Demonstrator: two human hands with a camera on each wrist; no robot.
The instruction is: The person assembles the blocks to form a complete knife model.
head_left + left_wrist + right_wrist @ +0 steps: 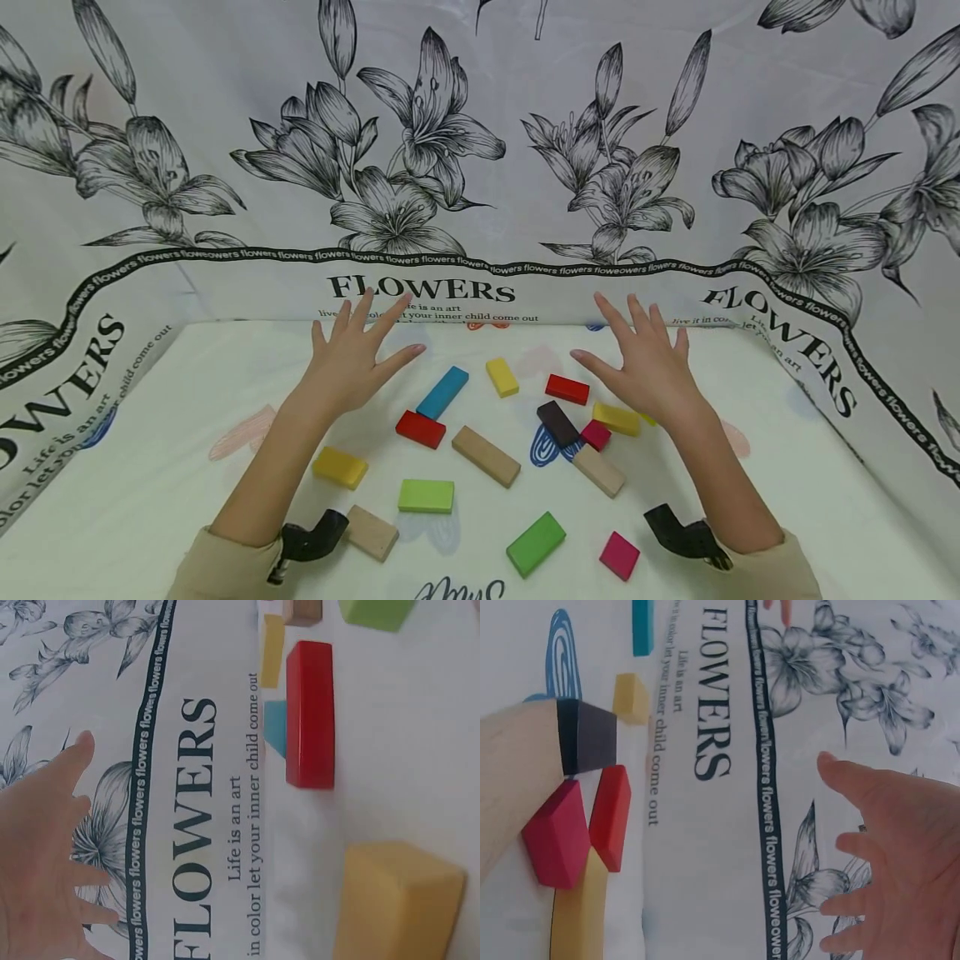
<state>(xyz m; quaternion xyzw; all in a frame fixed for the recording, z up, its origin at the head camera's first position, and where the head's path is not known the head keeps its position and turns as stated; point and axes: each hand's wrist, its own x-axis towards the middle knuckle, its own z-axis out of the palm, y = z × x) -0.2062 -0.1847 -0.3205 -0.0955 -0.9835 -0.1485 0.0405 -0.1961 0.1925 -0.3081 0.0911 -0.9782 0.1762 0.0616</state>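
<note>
Both hands hover over the table with fingers spread and nothing in them. My left hand (347, 362) is above the left side, nearest to a blue block (442, 392) and a red block (421, 429) that lie end to end. In the left wrist view the same red block (310, 715) shows beyond the hand. My right hand (648, 371) is over the right side, close to a yellow block (617, 418) and another red block (567, 389). Beside these lie a dark brown block (558, 424) and a small crimson block (596, 435), the brown one large in the right wrist view.
Nearer the front lie wooden blocks (486, 457), a light green block (426, 496), a green block (536, 544), a crimson square block (619, 556) and a yellow block (341, 467). A white flower-printed cloth (480, 208) stands up behind and around the sides of the white table cover (300, 575).
</note>
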